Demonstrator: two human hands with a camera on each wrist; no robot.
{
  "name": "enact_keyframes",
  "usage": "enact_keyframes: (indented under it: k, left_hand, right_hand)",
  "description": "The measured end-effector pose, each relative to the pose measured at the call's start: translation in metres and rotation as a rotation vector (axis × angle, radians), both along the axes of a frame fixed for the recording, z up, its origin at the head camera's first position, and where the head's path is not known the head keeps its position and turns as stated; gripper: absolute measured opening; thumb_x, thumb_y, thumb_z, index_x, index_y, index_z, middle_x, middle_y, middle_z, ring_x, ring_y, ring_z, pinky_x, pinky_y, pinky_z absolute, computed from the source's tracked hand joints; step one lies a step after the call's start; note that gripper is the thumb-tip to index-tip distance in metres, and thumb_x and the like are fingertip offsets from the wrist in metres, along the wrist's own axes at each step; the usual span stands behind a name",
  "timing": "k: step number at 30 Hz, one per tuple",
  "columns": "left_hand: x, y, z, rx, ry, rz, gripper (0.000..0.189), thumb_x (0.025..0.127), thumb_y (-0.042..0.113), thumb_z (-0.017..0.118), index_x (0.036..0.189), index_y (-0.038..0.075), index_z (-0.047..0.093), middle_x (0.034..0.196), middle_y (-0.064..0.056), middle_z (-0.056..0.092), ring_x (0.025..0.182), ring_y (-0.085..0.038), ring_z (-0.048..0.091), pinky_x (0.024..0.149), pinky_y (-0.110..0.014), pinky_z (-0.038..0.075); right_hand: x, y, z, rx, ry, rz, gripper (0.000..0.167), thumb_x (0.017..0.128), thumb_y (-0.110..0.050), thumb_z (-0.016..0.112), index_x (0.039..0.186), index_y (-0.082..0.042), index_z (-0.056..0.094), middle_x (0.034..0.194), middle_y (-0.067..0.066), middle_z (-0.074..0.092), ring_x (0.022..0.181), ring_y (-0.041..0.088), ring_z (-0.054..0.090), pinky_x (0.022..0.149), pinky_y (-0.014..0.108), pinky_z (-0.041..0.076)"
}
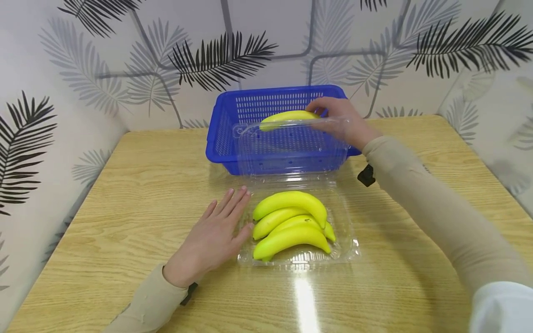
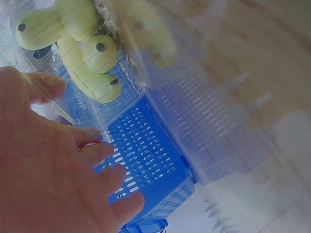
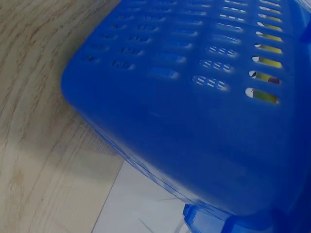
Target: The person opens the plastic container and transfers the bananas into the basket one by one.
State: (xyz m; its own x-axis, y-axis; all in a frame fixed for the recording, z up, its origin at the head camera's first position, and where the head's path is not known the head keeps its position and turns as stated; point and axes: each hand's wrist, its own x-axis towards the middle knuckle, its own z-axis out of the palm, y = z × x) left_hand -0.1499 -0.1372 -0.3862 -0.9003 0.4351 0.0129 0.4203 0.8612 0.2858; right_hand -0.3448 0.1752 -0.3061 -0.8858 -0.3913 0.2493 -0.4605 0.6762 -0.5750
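My right hand (image 1: 339, 118) grips one end of a yellow banana (image 1: 287, 118) inside the blue basket (image 1: 214, 134), near its top. Part of that hand shows through the raised clear lid (image 1: 291, 159). My left hand (image 1: 210, 240) lies flat with straight fingers at the left edge of the clear plastic clamshell container (image 1: 345, 231). Several yellow bananas (image 1: 291, 238) lie stacked in its base. In the left wrist view the left hand (image 2: 63, 165) appears beside the bananas (image 2: 80, 29). Yellow shows through slots of the basket (image 3: 170, 116) in the right wrist view, where the right hand is hidden.
The lid stands upright on its hinge, overlapping the basket's front. A wooden table (image 1: 158, 175) carries everything, and a leaf-patterned wall (image 1: 200, 41) rises close behind the basket. A dark wrist camera (image 1: 367, 175) hangs under the right wrist.
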Motion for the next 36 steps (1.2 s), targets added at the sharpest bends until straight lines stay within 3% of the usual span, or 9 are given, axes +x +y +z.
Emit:
enact_keyframes:
  k: [7, 14, 21, 30, 36]
  left_hand:
    - [0.000, 0.000, 0.002, 0.004, -0.005, 0.000, 0.065, 0.104, 0.046, 0.037, 0.159, 0.018, 0.015, 0.164, 0.005, 0.007, 0.149, -0.017, 0.002, 0.119, -0.049, 0.009]
    - [0.001, 0.000, 0.003, -0.003, -0.009, 0.003, 0.065, 0.104, 0.046, 0.037, 0.159, 0.018, 0.014, 0.164, 0.005, 0.007, 0.149, -0.017, 0.002, 0.119, -0.049, 0.008]
    - [0.001, 0.001, 0.000, -0.007, 0.002, 0.006, 0.066, 0.104, 0.046, 0.037, 0.159, 0.018, 0.014, 0.164, 0.005, 0.007, 0.149, -0.017, 0.002, 0.119, -0.049, 0.008]
    - [0.001, 0.001, -0.001, -0.002, 0.017, 0.005, 0.065, 0.104, 0.046, 0.037, 0.159, 0.018, 0.016, 0.164, 0.004, 0.009, 0.149, -0.018, 0.004, 0.119, -0.050, 0.011]
    - [0.001, 0.002, -0.001, -0.003, 0.015, 0.008, 0.066, 0.104, 0.046, 0.038, 0.159, 0.017, 0.017, 0.164, 0.004, 0.009, 0.149, -0.018, 0.005, 0.119, -0.050, 0.011]
  right_hand:
    - [-0.001, -0.003, -0.004, -0.007, -0.017, 0.000, 0.031, 0.089, -0.017, 0.067, 0.118, -0.006, 0.067, 0.110, 0.010, 0.064, 0.098, 0.027, 0.056, 0.085, 0.040, 0.045]
    - [0.002, -0.005, -0.008, 0.016, -0.004, 0.017, 0.029, 0.090, -0.020, 0.070, 0.115, -0.006, 0.067, 0.111, 0.011, 0.065, 0.102, 0.026, 0.056, 0.088, 0.042, 0.044]
    - [0.004, -0.006, -0.008, 0.096, -0.018, 0.013, 0.027, 0.090, -0.016, 0.071, 0.115, -0.007, 0.067, 0.115, 0.012, 0.067, 0.100, 0.027, 0.058, 0.087, 0.043, 0.046]
    - [0.001, -0.006, -0.013, 0.207, -0.003, -0.011, 0.037, 0.088, -0.021, 0.070, 0.123, -0.009, 0.067, 0.119, 0.013, 0.066, 0.095, 0.028, 0.057, 0.081, 0.046, 0.046]
    - [0.002, -0.006, -0.013, 0.214, -0.025, -0.024, 0.038, 0.087, -0.023, 0.071, 0.123, -0.011, 0.067, 0.119, 0.012, 0.066, 0.097, 0.029, 0.056, 0.083, 0.049, 0.043]
